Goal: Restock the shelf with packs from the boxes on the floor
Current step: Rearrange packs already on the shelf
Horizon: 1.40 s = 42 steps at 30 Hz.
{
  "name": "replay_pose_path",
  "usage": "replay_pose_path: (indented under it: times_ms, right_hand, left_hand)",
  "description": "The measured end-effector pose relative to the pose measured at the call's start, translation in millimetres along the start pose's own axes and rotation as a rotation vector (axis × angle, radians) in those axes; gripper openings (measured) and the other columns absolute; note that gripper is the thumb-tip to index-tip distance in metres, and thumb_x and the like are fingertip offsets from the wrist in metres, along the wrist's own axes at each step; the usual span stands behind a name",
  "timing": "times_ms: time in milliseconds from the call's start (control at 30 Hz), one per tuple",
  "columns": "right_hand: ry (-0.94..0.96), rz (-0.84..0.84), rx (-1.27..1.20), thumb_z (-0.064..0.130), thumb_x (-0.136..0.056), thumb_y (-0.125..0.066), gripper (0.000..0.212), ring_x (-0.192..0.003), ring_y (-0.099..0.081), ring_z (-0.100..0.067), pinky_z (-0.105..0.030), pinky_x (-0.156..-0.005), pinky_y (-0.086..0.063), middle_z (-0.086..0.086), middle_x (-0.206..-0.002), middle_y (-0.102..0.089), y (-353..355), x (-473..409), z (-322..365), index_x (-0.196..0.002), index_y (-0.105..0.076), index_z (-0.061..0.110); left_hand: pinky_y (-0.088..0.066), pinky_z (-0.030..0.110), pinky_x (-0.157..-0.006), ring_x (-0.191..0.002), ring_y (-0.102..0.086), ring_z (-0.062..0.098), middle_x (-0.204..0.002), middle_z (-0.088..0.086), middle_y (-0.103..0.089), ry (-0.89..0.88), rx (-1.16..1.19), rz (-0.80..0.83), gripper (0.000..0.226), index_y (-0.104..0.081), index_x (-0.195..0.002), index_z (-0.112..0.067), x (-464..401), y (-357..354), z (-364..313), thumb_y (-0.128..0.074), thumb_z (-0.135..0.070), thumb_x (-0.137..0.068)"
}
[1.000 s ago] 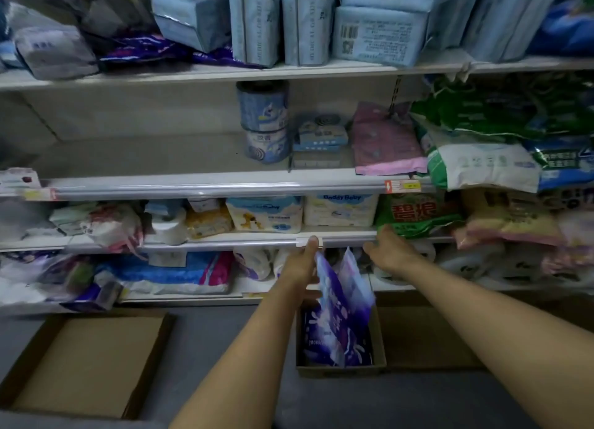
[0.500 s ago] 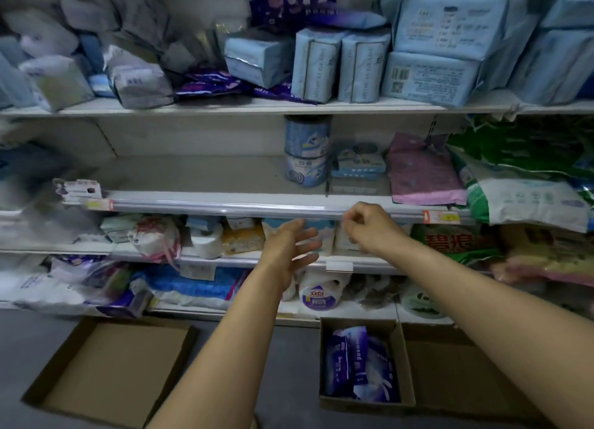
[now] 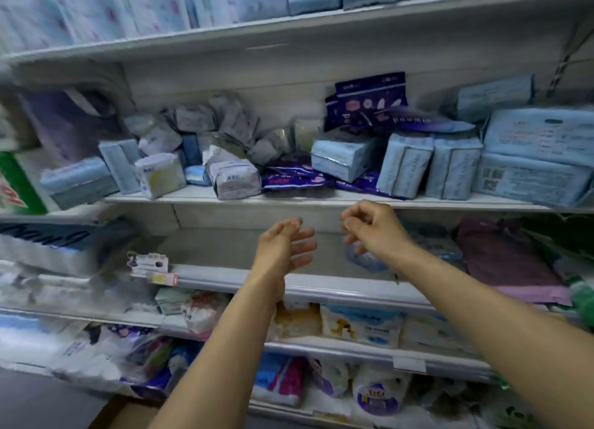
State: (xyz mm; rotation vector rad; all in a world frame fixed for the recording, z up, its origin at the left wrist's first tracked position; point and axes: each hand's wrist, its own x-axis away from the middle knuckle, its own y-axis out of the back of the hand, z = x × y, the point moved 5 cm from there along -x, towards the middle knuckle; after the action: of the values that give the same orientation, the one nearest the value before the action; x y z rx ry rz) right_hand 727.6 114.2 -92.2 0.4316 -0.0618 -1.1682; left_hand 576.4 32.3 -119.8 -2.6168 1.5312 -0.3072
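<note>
Both my hands are raised in front of the shelving and hold nothing. My left hand (image 3: pixel 286 247) has its fingers loosely spread, palm turned right. My right hand (image 3: pixel 373 226) has its fingers loosely curled, just below the edge of the stocked shelf (image 3: pixel 321 200). Dark purple packs (image 3: pixel 369 102) stand at the back of that shelf, and more purple packs (image 3: pixel 295 179) lie flat near its front. Only a corner of a cardboard box (image 3: pixel 125 412) on the floor shows at the bottom.
Light blue packs (image 3: pixel 405 165) and grey wrapped packs (image 3: pixel 236 177) crowd the same shelf. The shelf below (image 3: pixel 289 280) has bare room in its middle, with a pink pack (image 3: pixel 501 261) at its right. Lower shelves hold tissue rolls and wipes.
The view has tilted up from the floor boxes to the upper shelves. My left hand let go of the purple pack a second ago; both hands have risen, holding nothing.
</note>
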Motion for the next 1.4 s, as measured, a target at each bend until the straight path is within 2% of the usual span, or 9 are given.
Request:
replay_pose_path:
  times_ms: [233,333,500,667,933,1033,1167,1300,1400]
  right_hand:
    - [0.122,0.014,-0.002,0.006,-0.094,-0.054,0.017,-0.07,-0.064,-0.019,-0.034,-0.059,-0.05,-0.005,-0.083,-0.063,-85,-70,63,-0.083,-0.057,0.019]
    - [0.209,-0.019,0.05,0.007,-0.088,-0.06,0.019,-0.076,-0.061,-0.017,-0.034,-0.069,-0.052,0.004,-0.078,-0.062,-120,-98,83,-0.08,-0.058,0.024]
    - [0.273,-0.016,0.12,0.015,-0.085,-0.066,0.015,-0.085,-0.06,-0.019,-0.036,-0.082,-0.05,0.0,-0.097,-0.064,-169,-133,105,-0.098,-0.06,0.018]
    - [0.344,-0.003,0.176,0.017,-0.087,-0.066,0.019,-0.093,-0.059,-0.019,-0.035,-0.086,-0.049,0.004,-0.101,-0.06,-195,-170,130,-0.104,-0.059,0.018]
    - [0.549,0.044,0.36,0.025,-0.089,-0.063,0.029,-0.108,-0.056,-0.014,-0.035,-0.094,-0.048,0.003,-0.118,-0.059,-218,-241,184,-0.117,-0.056,0.021]
    - [0.64,0.032,0.549,0.03,-0.088,-0.063,0.036,-0.108,-0.056,-0.02,-0.028,-0.082,-0.042,-0.001,-0.117,-0.058,-224,-265,206,-0.121,-0.054,0.019]
    - [0.712,0.102,0.769,0.032,-0.081,-0.069,0.053,-0.11,-0.046,-0.024,-0.035,-0.082,-0.043,-0.006,-0.124,-0.047,-246,-301,225,-0.125,-0.043,0.02]
    - [0.774,0.189,0.973,0.034,-0.074,-0.078,0.076,-0.12,-0.04,-0.026,-0.041,-0.087,-0.044,-0.008,-0.131,-0.042,-272,-330,230,-0.134,-0.033,0.018]
    - [0.76,0.238,1.058,0.042,-0.068,-0.08,0.096,-0.122,-0.038,-0.028,-0.041,-0.088,-0.044,-0.009,-0.136,-0.039,-291,-357,226,-0.142,-0.024,0.019]
  left_hand:
    - [-0.056,0.034,-0.076,-0.083,-0.069,0.021,-0.1,0.006,-0.071,-0.159,-0.044,-0.082,0.014,-0.062,-0.104,-0.02,-52,87,-71,-0.048,-0.019,-0.102]
    - [-0.055,0.032,-0.072,-0.079,-0.068,0.019,-0.096,0.004,-0.072,-0.204,-0.041,-0.139,0.015,-0.063,-0.108,-0.018,-72,133,-92,-0.05,-0.015,-0.1]
    - [-0.053,0.03,-0.07,-0.082,-0.066,0.021,-0.098,0.005,-0.071,-0.251,-0.05,-0.248,0.014,-0.063,-0.107,-0.016,-102,194,-122,-0.057,-0.012,-0.096]
    - [-0.053,0.029,-0.072,-0.085,-0.065,0.02,-0.101,0.006,-0.069,-0.336,-0.082,-0.295,0.018,-0.062,-0.113,-0.014,-127,223,-147,-0.058,-0.013,-0.096]
    - [-0.054,0.024,-0.08,-0.095,-0.065,0.015,-0.102,0.002,-0.067,-0.602,-0.435,-0.362,0.022,-0.061,-0.114,-0.017,-187,237,-210,-0.063,-0.011,-0.093]
    - [-0.053,0.028,-0.091,-0.101,-0.064,0.015,-0.104,-0.001,-0.066,-0.688,-0.599,-0.434,0.032,-0.061,-0.118,-0.014,-212,249,-232,-0.07,-0.011,-0.088]
    - [-0.047,0.038,-0.1,-0.117,-0.057,0.023,-0.127,0.006,-0.061,-0.597,-0.93,-0.476,0.062,-0.05,-0.136,-0.015,-251,268,-250,-0.078,-0.026,-0.082]
    - [-0.042,0.04,-0.106,-0.129,-0.05,0.028,-0.143,0.009,-0.052,-0.366,-1.337,-0.356,0.094,-0.033,-0.15,-0.018,-291,283,-256,-0.082,-0.043,-0.074]
    - [-0.04,0.039,-0.108,-0.132,-0.047,0.025,-0.149,0.004,-0.046,-0.292,-1.449,-0.265,0.106,-0.03,-0.152,-0.023,-313,293,-258,-0.084,-0.052,-0.065]
